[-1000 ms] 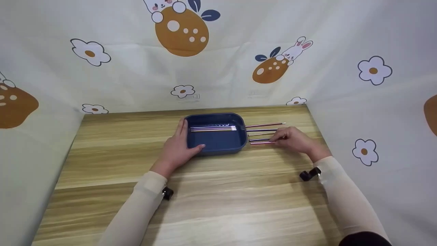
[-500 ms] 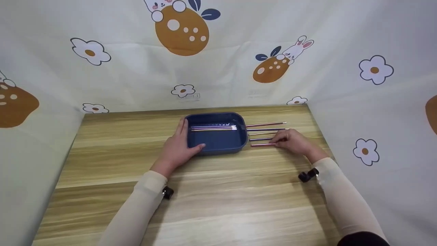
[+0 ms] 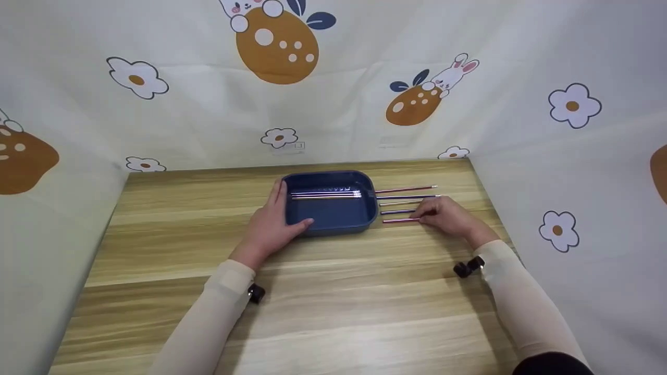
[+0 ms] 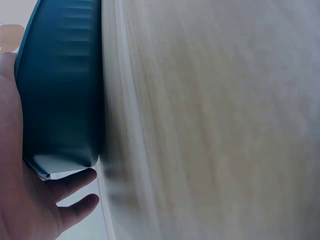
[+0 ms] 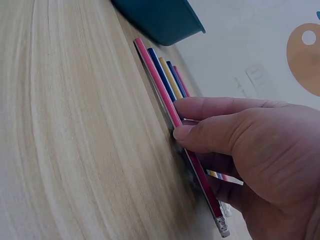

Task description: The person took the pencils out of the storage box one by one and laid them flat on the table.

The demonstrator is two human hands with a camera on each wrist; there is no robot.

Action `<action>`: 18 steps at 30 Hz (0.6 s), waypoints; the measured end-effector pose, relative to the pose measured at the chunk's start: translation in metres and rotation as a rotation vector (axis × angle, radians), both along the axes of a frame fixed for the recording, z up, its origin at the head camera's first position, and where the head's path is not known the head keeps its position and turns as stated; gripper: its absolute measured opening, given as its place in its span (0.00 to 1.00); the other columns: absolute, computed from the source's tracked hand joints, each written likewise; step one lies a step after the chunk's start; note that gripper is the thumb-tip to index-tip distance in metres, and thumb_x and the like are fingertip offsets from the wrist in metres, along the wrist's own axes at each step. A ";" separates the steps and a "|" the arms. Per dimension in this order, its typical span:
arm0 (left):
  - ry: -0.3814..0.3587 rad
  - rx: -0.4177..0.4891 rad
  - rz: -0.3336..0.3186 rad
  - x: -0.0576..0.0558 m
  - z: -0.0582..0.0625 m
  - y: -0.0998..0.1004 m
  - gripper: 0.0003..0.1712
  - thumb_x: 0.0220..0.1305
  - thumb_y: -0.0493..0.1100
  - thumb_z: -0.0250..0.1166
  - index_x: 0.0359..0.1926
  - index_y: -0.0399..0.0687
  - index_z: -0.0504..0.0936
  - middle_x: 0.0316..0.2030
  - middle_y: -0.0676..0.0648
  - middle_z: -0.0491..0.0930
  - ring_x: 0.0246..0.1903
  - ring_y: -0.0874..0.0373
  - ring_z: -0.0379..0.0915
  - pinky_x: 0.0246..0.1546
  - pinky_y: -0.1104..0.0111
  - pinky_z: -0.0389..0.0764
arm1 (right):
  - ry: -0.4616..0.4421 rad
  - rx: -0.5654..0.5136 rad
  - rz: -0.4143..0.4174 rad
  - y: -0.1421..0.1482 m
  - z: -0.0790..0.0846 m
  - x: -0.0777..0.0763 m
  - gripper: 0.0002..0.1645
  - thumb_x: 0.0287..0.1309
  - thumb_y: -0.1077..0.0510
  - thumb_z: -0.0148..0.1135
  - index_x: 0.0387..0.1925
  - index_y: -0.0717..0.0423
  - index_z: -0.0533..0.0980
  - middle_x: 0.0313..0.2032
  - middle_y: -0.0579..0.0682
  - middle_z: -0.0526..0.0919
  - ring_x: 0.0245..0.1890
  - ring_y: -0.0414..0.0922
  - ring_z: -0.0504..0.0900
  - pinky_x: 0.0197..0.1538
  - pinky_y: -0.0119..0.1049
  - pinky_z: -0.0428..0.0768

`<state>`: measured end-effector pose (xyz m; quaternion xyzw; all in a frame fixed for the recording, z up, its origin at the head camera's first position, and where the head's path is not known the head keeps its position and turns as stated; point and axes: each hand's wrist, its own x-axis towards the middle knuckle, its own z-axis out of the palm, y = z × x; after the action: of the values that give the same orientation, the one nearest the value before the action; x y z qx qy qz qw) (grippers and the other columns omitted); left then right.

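Note:
A dark blue plastic tray (image 3: 333, 221) sits at the back of the table, with several pencils (image 3: 325, 196) side by side inside it. My left hand (image 3: 268, 226) holds the tray's left end, thumb over the near rim and fingers along the end wall. To the tray's right, several more pencils lie roughly parallel on the table. My right hand (image 3: 448, 214) pinches the nearest one, a pink pencil (image 5: 155, 75) with a white eraser end, between thumb and fingers. Beyond it in the right wrist view lie a blue pencil (image 5: 162, 75) and a yellow pencil (image 5: 171, 75), partly hidden by the fingers.
The wood-grain table (image 3: 333, 307) meets patterned curtains (image 3: 344, 114) behind and on both sides. Small black cameras sit at both wrists. The pencils' left ends lie close to the tray's right wall.
My right hand has shifted slightly toward me with the pink pencil, widening the gap to the blue pencil behind it. The left hand and tray have stayed put.

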<state>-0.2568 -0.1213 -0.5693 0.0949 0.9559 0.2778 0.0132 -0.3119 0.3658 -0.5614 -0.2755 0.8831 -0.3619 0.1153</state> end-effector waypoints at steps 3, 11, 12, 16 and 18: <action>0.000 0.002 0.001 0.000 0.000 0.000 0.74 0.67 0.80 0.66 0.91 0.45 0.38 0.90 0.43 0.36 0.59 0.23 0.80 0.63 0.34 0.79 | 0.000 0.001 -0.005 -0.001 -0.001 0.000 0.12 0.67 0.73 0.73 0.47 0.59 0.93 0.48 0.54 0.93 0.52 0.54 0.88 0.56 0.30 0.81; 0.004 -0.001 0.005 0.000 0.001 0.001 0.74 0.67 0.79 0.68 0.91 0.45 0.38 0.90 0.43 0.36 0.61 0.22 0.78 0.64 0.33 0.78 | -0.003 0.002 -0.024 -0.002 -0.002 0.001 0.13 0.66 0.73 0.73 0.47 0.58 0.93 0.47 0.54 0.92 0.51 0.54 0.88 0.54 0.31 0.82; 0.005 0.000 0.006 0.000 0.001 0.001 0.74 0.67 0.79 0.68 0.91 0.45 0.38 0.90 0.43 0.36 0.61 0.22 0.78 0.65 0.33 0.78 | -0.003 0.004 -0.026 -0.002 -0.002 0.001 0.13 0.66 0.73 0.73 0.47 0.58 0.93 0.47 0.54 0.92 0.51 0.54 0.88 0.55 0.31 0.82; 0.004 -0.002 0.007 0.000 0.001 0.001 0.74 0.67 0.79 0.68 0.91 0.45 0.38 0.90 0.44 0.35 0.60 0.22 0.79 0.65 0.33 0.78 | -0.005 0.012 -0.033 -0.002 -0.002 0.001 0.14 0.66 0.73 0.73 0.47 0.58 0.93 0.48 0.54 0.92 0.52 0.55 0.88 0.55 0.33 0.82; 0.002 -0.005 0.008 0.000 0.001 0.001 0.74 0.67 0.79 0.68 0.91 0.45 0.38 0.90 0.44 0.35 0.60 0.22 0.79 0.64 0.33 0.78 | -0.010 0.020 -0.038 -0.002 -0.002 0.000 0.14 0.66 0.74 0.73 0.48 0.58 0.93 0.48 0.53 0.92 0.52 0.54 0.88 0.56 0.34 0.82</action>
<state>-0.2568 -0.1202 -0.5685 0.0914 0.9569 0.2753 0.0115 -0.3114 0.3640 -0.5638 -0.2559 0.8911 -0.3565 0.1158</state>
